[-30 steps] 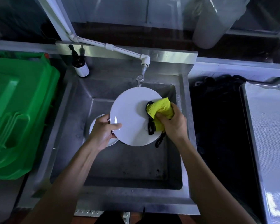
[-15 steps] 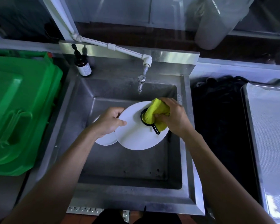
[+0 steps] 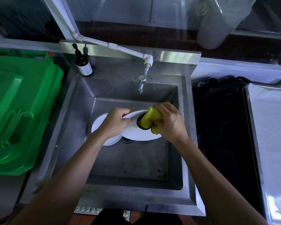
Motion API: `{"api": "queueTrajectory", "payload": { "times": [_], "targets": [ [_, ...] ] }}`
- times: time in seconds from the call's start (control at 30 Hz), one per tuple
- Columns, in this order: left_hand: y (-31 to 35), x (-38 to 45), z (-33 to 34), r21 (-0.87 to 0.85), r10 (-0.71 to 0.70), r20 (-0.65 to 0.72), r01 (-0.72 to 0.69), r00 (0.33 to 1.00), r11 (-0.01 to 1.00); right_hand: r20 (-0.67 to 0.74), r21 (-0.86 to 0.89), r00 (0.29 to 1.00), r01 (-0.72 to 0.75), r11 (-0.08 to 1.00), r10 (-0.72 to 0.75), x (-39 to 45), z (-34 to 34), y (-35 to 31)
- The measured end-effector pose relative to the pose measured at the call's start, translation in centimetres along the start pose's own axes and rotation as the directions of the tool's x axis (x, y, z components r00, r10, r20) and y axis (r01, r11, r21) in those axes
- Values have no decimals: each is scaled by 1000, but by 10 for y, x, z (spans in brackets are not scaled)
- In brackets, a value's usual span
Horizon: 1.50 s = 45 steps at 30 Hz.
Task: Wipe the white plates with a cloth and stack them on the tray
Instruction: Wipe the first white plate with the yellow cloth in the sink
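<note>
I hold a white plate (image 3: pixel 136 133) over the middle of the steel sink (image 3: pixel 81 101), tilted so its far rim rises toward the tap (image 3: pixel 142 83). My left hand (image 3: pixel 115 124) grips that plate at its left rim, thumb on the upper face and fingers curled under the edge. My right hand (image 3: pixel 169 122) clenches a yellow cloth (image 3: pixel 150 120) with black trim and presses it against the plate's upper face, near the right side of the plate. The cloth is bunched up in my fingers, and a black loop of its trim lies on the white surface.

A second white plate (image 3: pixel 98 125) lies lower in the basin, toward the sink's left wall, partly hidden under my left hand and wrist. The drain (image 3: pixel 128 140) shows just below the held plate's near rim.

On the sink's back left corner stands a dark pump bottle (image 3: pixel 83 65) with a white label. A white pipe (image 3: pixel 112 46) runs along the back edge to the tap. A green bin lid (image 3: pixel 21 108) sits just beside the sink's left edge. Past the sink's right edge is a dark area, and beyond it a metal tray (image 3: pixel 269 137) reaches the right border of the view.
</note>
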<state>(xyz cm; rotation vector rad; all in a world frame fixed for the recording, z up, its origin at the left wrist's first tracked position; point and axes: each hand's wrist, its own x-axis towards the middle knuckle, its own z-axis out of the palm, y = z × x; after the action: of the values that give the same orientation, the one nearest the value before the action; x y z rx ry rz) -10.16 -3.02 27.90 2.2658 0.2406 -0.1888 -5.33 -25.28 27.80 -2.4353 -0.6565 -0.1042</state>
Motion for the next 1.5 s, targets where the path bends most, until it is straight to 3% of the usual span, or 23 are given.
{"api": "queueTrajectory", "payload": {
  "times": [0.17,0.27,0.33,0.37,0.43,0.5,0.67,0.73,0.9,1.07,1.17,1.27,1.33,1.5],
  "targets": [
    [-12,-16,6,-404,-112,-94,65,989,913,-181,-22,981,68,997,-71,-5,6,-1],
    [-21,-26,11,-601,-400,-164,231,902,765,-266,-35,960,76,997,-82,-10,12,4],
    [-26,-32,13,-758,-614,31,419,789,500,-304,-47,948,86,995,-97,-12,15,6],
    [-27,-34,14,-786,-633,172,492,755,374,-316,-52,943,97,994,-108,-13,16,7],
    [-21,-33,12,-774,-571,370,583,733,248,-326,-59,934,134,989,-146,-14,20,4],
    [-12,-25,10,-774,-541,437,607,719,181,-317,-82,928,181,980,-197,-16,23,0],
    [-1,-10,11,-776,-613,407,610,677,160,-268,-99,922,263,960,-280,-21,28,-11],
    [-4,-10,13,-807,-619,405,582,673,105,-244,-91,927,271,958,-286,-23,29,-10],
    [-14,-9,19,-915,-603,358,396,713,-74,-137,-80,944,292,953,-301,-36,36,-2],
    [-16,-8,19,-946,-589,296,316,752,-72,37,-48,966,257,965,-255,-42,36,4],
    [-14,-10,22,-955,-584,262,292,768,-44,136,59,977,156,986,-163,-43,33,1],
    [-11,-13,26,-959,-587,239,283,774,-18,203,296,977,-127,947,68,-42,30,-6],
    [-8,-15,27,-959,-589,234,285,774,-7,196,381,967,-228,896,162,-38,28,-12],
    [-4,-19,36,-955,-559,256,296,788,-19,210,384,972,-179,906,103,-28,26,-26]
  ]
}}
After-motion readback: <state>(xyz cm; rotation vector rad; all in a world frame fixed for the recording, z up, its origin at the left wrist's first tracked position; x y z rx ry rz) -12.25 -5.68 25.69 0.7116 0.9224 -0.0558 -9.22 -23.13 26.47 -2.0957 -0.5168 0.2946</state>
